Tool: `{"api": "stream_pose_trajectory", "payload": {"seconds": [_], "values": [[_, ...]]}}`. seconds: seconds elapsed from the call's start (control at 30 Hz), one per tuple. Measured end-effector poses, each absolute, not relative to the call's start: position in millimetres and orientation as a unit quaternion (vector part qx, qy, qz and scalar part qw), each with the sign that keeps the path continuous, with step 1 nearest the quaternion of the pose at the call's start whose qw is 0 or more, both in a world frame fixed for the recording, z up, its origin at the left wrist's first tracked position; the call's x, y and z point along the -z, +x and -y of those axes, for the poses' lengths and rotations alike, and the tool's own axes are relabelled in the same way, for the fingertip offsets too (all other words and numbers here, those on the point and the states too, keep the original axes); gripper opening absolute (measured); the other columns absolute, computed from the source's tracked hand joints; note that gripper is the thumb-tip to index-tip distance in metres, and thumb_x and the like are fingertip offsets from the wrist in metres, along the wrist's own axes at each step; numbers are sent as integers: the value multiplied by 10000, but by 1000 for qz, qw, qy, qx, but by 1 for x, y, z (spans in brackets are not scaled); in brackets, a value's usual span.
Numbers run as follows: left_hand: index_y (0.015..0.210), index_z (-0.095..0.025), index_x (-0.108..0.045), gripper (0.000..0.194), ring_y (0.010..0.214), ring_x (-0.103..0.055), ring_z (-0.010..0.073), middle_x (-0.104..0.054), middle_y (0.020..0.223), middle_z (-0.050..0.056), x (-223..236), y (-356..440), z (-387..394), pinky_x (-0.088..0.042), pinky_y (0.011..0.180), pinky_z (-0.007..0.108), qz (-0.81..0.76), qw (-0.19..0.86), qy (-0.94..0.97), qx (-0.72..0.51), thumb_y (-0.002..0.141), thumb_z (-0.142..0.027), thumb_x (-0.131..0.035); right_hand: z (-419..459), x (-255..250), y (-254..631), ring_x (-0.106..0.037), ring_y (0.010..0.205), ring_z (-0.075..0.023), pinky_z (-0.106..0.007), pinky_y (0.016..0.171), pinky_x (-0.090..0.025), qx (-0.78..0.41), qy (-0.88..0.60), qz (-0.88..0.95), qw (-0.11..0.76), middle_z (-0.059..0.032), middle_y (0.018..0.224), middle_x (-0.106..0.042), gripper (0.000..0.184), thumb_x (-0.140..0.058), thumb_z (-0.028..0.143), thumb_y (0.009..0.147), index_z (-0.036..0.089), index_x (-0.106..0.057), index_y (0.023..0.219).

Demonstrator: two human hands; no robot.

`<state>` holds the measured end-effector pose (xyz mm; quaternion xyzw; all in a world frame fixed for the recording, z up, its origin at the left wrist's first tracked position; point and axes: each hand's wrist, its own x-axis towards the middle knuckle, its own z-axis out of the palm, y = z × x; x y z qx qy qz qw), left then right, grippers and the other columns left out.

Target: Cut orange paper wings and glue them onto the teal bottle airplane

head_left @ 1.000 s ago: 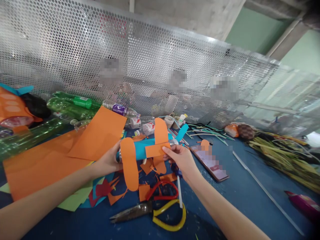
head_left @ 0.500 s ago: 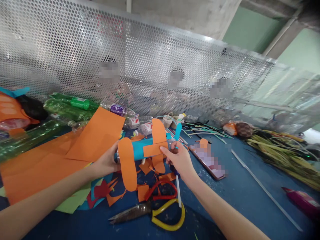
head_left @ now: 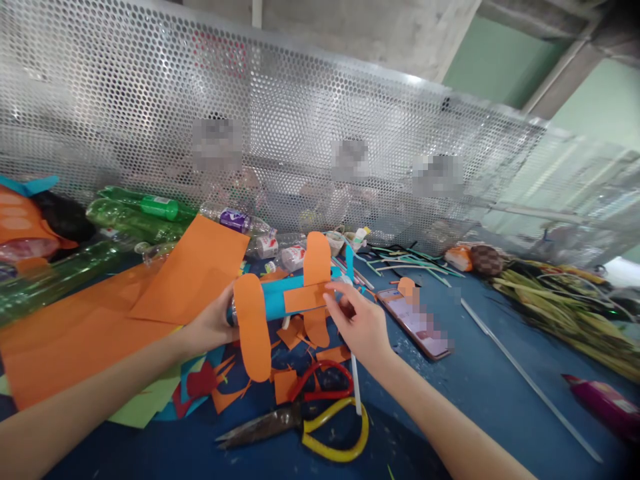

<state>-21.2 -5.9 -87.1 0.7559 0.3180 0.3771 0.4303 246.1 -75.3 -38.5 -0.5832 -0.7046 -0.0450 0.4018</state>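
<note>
A plastic bottle wrapped in blue paper [head_left: 275,297] is held above the table, lying sideways. Two rounded orange paper pieces, a front one [head_left: 254,333] and a back one [head_left: 317,257], cross it, and an orange paper strip [head_left: 303,298] runs along it. My left hand [head_left: 217,320] grips the bottle's left end; its fingertips are partly hidden behind the front piece. With thumb and forefinger close together, my right hand [head_left: 360,323] has hold of the strip's right end. A blue paper tab [head_left: 349,263] stands up at the bottle's right end.
Scissors [head_left: 300,420] lie in front, among orange paper scraps [head_left: 286,387]. Orange sheets [head_left: 195,273] and green bottles [head_left: 135,220] are at left. To the right are a phone [head_left: 415,327], a white stick [head_left: 530,380] and a purple packet [head_left: 600,403]. A perforated metal screen [head_left: 300,120] stands behind.
My right hand's fingers have moved off the bottle's right end and come together at the strip's right end. The bottle has shifted slightly; my left hand keeps its hold.
</note>
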Motion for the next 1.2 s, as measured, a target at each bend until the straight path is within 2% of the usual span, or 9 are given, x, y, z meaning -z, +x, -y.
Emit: {"api": "stream_pose_trajectory", "payload": {"seconds": [0.17, 0.4, 0.53, 0.73, 0.97, 1.1, 1.2], "values": [[1345, -283, -285, 812, 1219, -429, 349, -439, 1353, 114, 91, -22, 4, -459, 942, 441, -318, 444, 746, -381, 676, -295, -744, 77, 37, 244, -518, 487, -119, -215, 522, -365, 60, -589, 705, 390, 30, 549, -544, 259, -454, 315, 886, 206, -634, 1037], [1342, -261, -316, 806, 1233, -416, 345, -461, 1340, 115, 87, -21, 5, -437, 970, 441, -308, 447, 749, -379, 665, -299, -753, 74, 34, 251, -544, 507, -126, -225, 542, -390, 98, -605, 693, 379, 9, 574, -602, 242, -477, 305, 875, 213, -685, 957], [1327, -263, -337, 783, 1204, -454, 338, -486, 1322, 107, 86, -20, 6, -466, 940, 413, -308, 449, 750, -377, 664, -308, -752, 75, 35, 250, -579, 582, -133, -231, 596, -415, 138, -562, 732, 359, -20, 691, -652, 239, -469, 249, 885, 191, -670, 1001], [1332, -268, -309, 793, 1201, -462, 325, -470, 1335, 114, 84, -18, 8, -452, 954, 420, -294, 452, 754, -375, 673, -292, -749, 80, 39, 238, -563, 694, -163, -267, 642, -440, 219, -483, 795, 296, -45, 728, -591, 269, -478, 239, 886, 177, -650, 1083], [1329, -256, -329, 808, 1172, -486, 339, -497, 1307, 128, 85, -18, 8, -475, 919, 421, -285, 453, 753, -382, 649, -291, -763, 83, 41, 232, -542, 796, -188, -324, 714, -463, 244, -458, 826, 220, -74, 905, -581, 324, -458, 260, 904, 221, -572, 1205], [1326, -269, -337, 806, 1167, -493, 333, -499, 1312, 106, 84, -18, 8, -468, 923, 415, -292, 444, 760, -376, 643, -297, -763, 82, 43, 232, -544, 810, -189, -336, 732, -460, 272, -439, 837, 182, -71, 953, -588, 388, -430, 174, 906, 264, -504, 1277], [1327, -261, -340, 809, 1179, -480, 333, -493, 1319, 103, 82, -18, 8, -448, 947, 419, -289, 437, 763, -378, 639, -288, -765, 82, 44, 233, -546, 841, -190, -343, 749, -457, 278, -419, 849, 160, -79, 997, -600, 408, -386, 139, 914, 240, -482, 1298]]}}
